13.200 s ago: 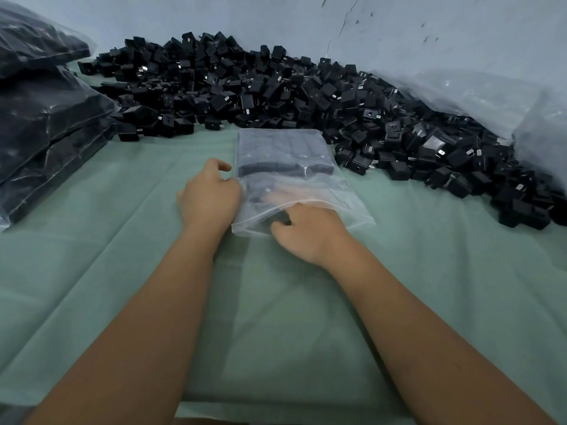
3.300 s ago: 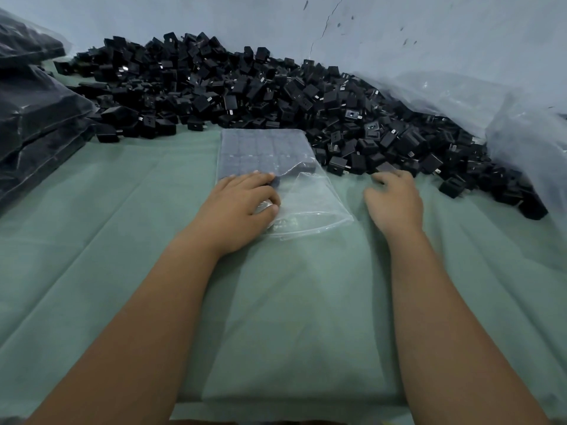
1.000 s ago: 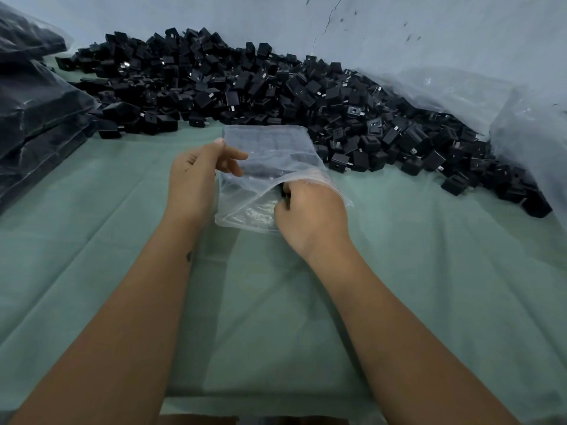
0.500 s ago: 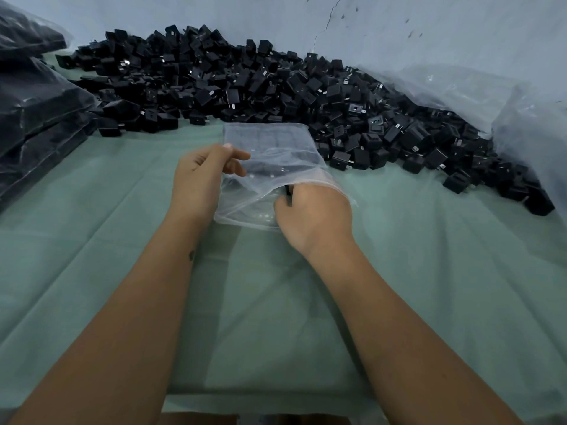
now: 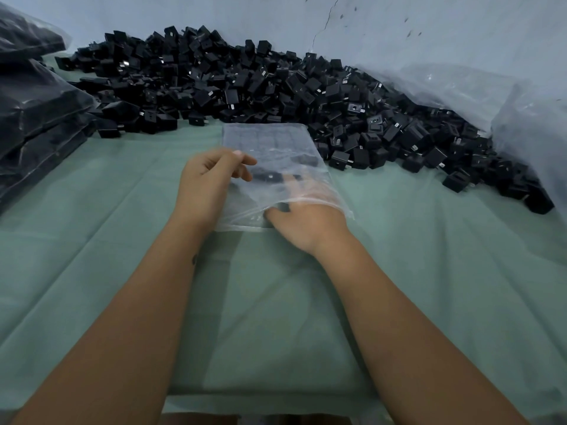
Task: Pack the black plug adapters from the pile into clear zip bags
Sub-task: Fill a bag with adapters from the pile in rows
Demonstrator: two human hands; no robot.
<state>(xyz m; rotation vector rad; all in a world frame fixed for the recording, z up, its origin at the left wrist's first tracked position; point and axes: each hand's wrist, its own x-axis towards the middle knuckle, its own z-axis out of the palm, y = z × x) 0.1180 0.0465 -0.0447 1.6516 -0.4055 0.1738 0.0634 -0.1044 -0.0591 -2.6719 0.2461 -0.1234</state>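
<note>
My left hand (image 5: 208,182) pinches the upper lip of the clear zip bag (image 5: 276,167), lifting the mouth open; bag lies flat on the green-covered table (image 5: 429,271), far end touching the pile of black plug adapters (image 5: 276,87). My right hand (image 5: 303,216) is inside the mouth, fingers (image 5: 294,182) fairly straight seen through the film, pressing an adapter (image 5: 270,177) toward the neat rows already filling the far half of the bag. I judge the step as seating this piece: best to slide it flush against the last row, prongs same way as its neighbours, and hold the lip high so plastic doesn't snag. Don't shove hard or the rows will buckle. The bag looks roughly half full. Filled dark bags (image 5: 33,108) stacked at left, loose plastic sheeting (image 5: 491,96) at right.
</note>
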